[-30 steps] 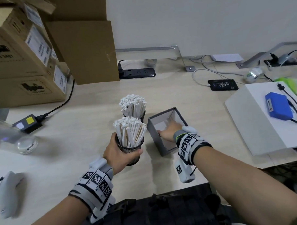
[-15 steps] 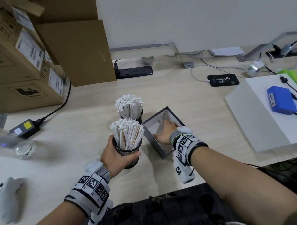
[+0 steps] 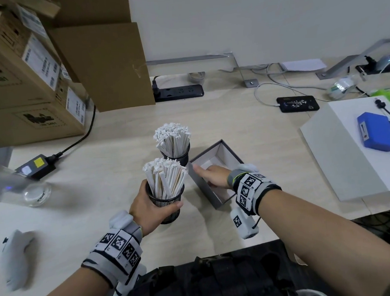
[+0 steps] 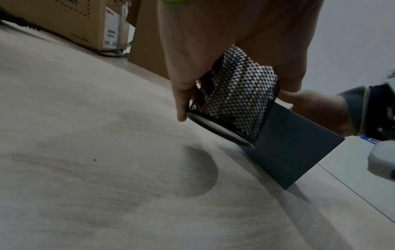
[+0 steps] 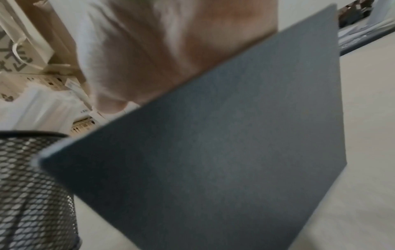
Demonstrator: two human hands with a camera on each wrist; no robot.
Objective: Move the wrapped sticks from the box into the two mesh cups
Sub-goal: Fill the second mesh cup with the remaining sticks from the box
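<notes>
Two black mesh cups are packed with white wrapped sticks. My left hand point(image 3: 147, 208) grips the near cup point(image 3: 167, 202) around its wall. In the left wrist view that cup point(image 4: 233, 101) hangs tilted just above the table, over its own shadow. The far cup point(image 3: 175, 156) stands behind it on the table. To the right of the cups stands the open grey box point(image 3: 204, 187). My right hand point(image 3: 213, 177) reaches into it, with the thumb lying at the left wall's rim. The other fingers are hidden inside the box. No sticks show in the visible part of the box.
Cardboard boxes point(image 3: 30, 88) are stacked at the back left. A power strip point(image 3: 178, 92), cables and a black phone point(image 3: 297, 103) lie at the back. A white box point(image 3: 350, 154) carrying a blue device point(image 3: 377, 132) sits on the right. A glass point(image 3: 35, 195) stands on the left.
My right hand has shifted inside the box and its thumb now lies at the left wall. My left hand still holds the near cup.
</notes>
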